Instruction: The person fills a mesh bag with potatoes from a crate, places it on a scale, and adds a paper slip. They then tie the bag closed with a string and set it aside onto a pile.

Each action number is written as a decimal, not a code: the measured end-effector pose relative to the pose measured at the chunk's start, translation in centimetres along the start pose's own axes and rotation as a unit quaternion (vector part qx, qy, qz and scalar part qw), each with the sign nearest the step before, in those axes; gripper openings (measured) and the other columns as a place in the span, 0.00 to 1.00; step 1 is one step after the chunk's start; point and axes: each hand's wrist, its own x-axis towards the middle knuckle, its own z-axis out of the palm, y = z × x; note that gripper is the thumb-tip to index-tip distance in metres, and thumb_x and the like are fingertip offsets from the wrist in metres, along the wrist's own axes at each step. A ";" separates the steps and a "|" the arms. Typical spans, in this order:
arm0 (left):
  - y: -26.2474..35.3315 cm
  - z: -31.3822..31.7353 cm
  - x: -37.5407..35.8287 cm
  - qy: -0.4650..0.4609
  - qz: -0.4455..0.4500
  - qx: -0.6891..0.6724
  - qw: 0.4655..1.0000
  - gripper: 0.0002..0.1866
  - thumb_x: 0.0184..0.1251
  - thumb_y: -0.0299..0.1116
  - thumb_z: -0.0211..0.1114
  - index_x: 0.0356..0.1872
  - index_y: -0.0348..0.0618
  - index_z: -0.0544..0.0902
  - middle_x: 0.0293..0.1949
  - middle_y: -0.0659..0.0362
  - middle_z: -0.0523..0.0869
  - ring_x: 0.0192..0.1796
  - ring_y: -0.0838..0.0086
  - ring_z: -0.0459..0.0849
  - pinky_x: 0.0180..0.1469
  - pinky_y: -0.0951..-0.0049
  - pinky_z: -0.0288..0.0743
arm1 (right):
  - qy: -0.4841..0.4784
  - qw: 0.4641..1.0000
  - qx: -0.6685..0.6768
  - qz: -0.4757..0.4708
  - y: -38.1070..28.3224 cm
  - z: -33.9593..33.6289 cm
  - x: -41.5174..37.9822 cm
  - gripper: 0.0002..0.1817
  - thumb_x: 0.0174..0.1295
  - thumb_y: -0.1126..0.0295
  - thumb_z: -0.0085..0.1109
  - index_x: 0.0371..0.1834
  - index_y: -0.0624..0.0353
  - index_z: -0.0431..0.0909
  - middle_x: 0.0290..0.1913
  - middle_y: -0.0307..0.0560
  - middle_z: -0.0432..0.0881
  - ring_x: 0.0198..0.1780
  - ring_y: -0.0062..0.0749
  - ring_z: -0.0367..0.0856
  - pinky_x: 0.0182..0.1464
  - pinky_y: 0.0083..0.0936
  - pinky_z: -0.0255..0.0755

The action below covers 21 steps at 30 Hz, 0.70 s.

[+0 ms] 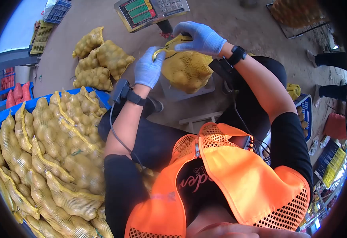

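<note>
A yellow mesh bag of potatoes (187, 73) sits upright on the pale platform of a weighing scale (199, 89). My left hand (148, 68), in a light blue knit glove, pinches the left edge of the bag's open-looking top. On the other side, my right hand (202, 38), gloved the same way, has its fingers closed on the upper mesh. Folds of the bag hide the right fingertips. Just beyond the hands stands the scale's display (143, 12), with green number panels and a keypad.
Several filled mesh bags (110, 57) lie on the floor ahead to the left. A blue bin (36, 104) piled with long netted sacks (48, 127) stands at my left. To the right are a blue crate (306, 119) and another person's legs (332, 59).
</note>
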 end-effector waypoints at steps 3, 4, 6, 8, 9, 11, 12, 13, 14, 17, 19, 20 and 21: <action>1.3 -0.8 -0.7 -0.024 0.014 -0.023 0.999 0.20 0.57 0.41 0.68 0.48 0.41 0.78 0.37 0.53 0.84 0.41 0.61 0.83 0.45 0.67 0.75 | 0.047 0.999 -0.019 0.008 -0.9 -1.5 -1.1 0.23 0.55 0.62 0.67 0.54 0.52 0.73 0.45 0.43 0.77 0.43 0.30 0.76 0.48 0.24 0.72; 2.0 -1.4 -0.9 -0.017 0.038 0.013 0.999 0.23 0.54 0.41 0.70 0.50 0.42 0.77 0.41 0.53 0.83 0.45 0.61 0.82 0.47 0.67 0.75 | 0.088 0.996 0.013 0.020 -1.1 -2.4 -1.4 0.25 0.56 0.63 0.65 0.57 0.51 0.70 0.48 0.41 0.76 0.46 0.28 0.75 0.50 0.24 0.71; 3.0 -2.7 -1.4 -0.002 0.065 0.047 0.997 0.27 0.51 0.41 0.72 0.51 0.42 0.76 0.44 0.52 0.81 0.48 0.61 0.80 0.50 0.68 0.74 | 0.161 0.983 0.075 0.042 -0.4 -4.4 -2.2 0.28 0.57 0.60 0.64 0.61 0.53 0.68 0.48 0.40 0.76 0.49 0.26 0.75 0.50 0.24 0.71; 3.6 -4.4 -1.6 0.033 0.148 0.052 0.987 0.31 0.52 0.35 0.73 0.58 0.42 0.71 0.52 0.54 0.78 0.54 0.68 0.76 0.57 0.68 0.70 | 0.231 0.956 0.166 0.066 -0.1 -7.7 -3.1 0.28 0.58 0.56 0.62 0.60 0.56 0.68 0.45 0.40 0.78 0.48 0.23 0.75 0.47 0.22 0.72; 3.8 -5.0 -1.5 0.048 0.153 0.053 0.986 0.31 0.52 0.35 0.73 0.58 0.42 0.71 0.52 0.54 0.78 0.54 0.68 0.76 0.57 0.68 0.70 | 0.267 0.933 0.229 0.081 -0.9 -9.5 -3.7 0.26 0.61 0.57 0.60 0.60 0.56 0.68 0.44 0.39 0.78 0.46 0.21 0.75 0.46 0.20 0.71; 4.0 -5.9 -1.5 0.124 0.151 -0.050 0.980 0.29 0.46 0.41 0.75 0.50 0.42 0.77 0.44 0.53 0.80 0.49 0.61 0.79 0.54 0.63 0.71 | 0.386 0.871 0.276 0.129 -1.5 -11.9 -4.9 0.21 0.64 0.59 0.57 0.57 0.57 0.70 0.41 0.37 0.78 0.41 0.18 0.75 0.41 0.17 0.70; 4.2 -6.3 -1.5 0.130 0.154 -0.047 0.978 0.29 0.46 0.41 0.75 0.50 0.42 0.77 0.44 0.53 0.80 0.49 0.61 0.79 0.54 0.63 0.71 | 0.384 0.872 0.277 0.122 -1.8 -12.4 -5.6 0.21 0.64 0.59 0.57 0.57 0.57 0.70 0.41 0.37 0.78 0.41 0.18 0.75 0.41 0.17 0.70; 4.5 -6.5 -1.5 0.159 0.168 -0.037 0.972 0.28 0.45 0.41 0.75 0.48 0.42 0.77 0.43 0.54 0.80 0.48 0.61 0.79 0.53 0.63 0.72 | 0.419 0.864 0.242 0.136 -2.2 -12.8 -6.5 0.20 0.64 0.58 0.57 0.55 0.57 0.71 0.39 0.37 0.78 0.37 0.18 0.75 0.40 0.17 0.70; 4.8 -6.6 -1.5 0.185 0.182 -0.028 0.965 0.27 0.44 0.41 0.76 0.46 0.42 0.78 0.42 0.54 0.80 0.47 0.61 0.79 0.52 0.62 0.72 | 0.455 0.853 0.206 0.153 -2.7 -12.9 -7.3 0.19 0.64 0.57 0.57 0.52 0.57 0.72 0.37 0.37 0.77 0.34 0.18 0.75 0.38 0.17 0.69; 6.8 -6.1 -1.9 0.145 0.310 0.068 0.937 0.25 0.45 0.38 0.76 0.45 0.42 0.78 0.43 0.56 0.81 0.48 0.63 0.79 0.52 0.65 0.70 | 0.457 0.825 0.234 0.235 -4.7 -9.1 -10.2 0.19 0.63 0.56 0.57 0.48 0.58 0.72 0.33 0.36 0.75 0.31 0.17 0.73 0.35 0.16 0.69; 8.1 -4.5 -3.1 0.086 0.318 0.107 0.938 0.26 0.42 0.42 0.76 0.43 0.43 0.79 0.43 0.56 0.80 0.49 0.63 0.78 0.53 0.64 0.68 | 0.400 0.781 0.317 0.361 -4.9 -4.0 -12.9 0.24 0.61 0.48 0.57 0.51 0.53 0.68 0.34 0.36 0.72 0.33 0.22 0.74 0.38 0.21 0.71; 8.6 -3.5 -3.9 0.029 0.325 0.152 0.933 0.27 0.40 0.47 0.76 0.42 0.45 0.80 0.43 0.57 0.80 0.51 0.63 0.76 0.54 0.63 0.66 | 0.345 0.753 0.363 0.426 -5.7 -1.3 -13.9 0.28 0.59 0.46 0.58 0.53 0.53 0.66 0.35 0.37 0.72 0.33 0.23 0.74 0.37 0.23 0.71; 8.9 -2.7 -4.2 -0.023 0.335 0.198 0.921 0.29 0.37 0.51 0.76 0.41 0.46 0.80 0.43 0.58 0.79 0.52 0.63 0.75 0.56 0.61 0.64 | 0.290 0.720 0.408 0.480 -6.4 0.9 -14.3 0.31 0.57 0.44 0.59 0.55 0.53 0.64 0.35 0.37 0.72 0.33 0.25 0.74 0.37 0.25 0.72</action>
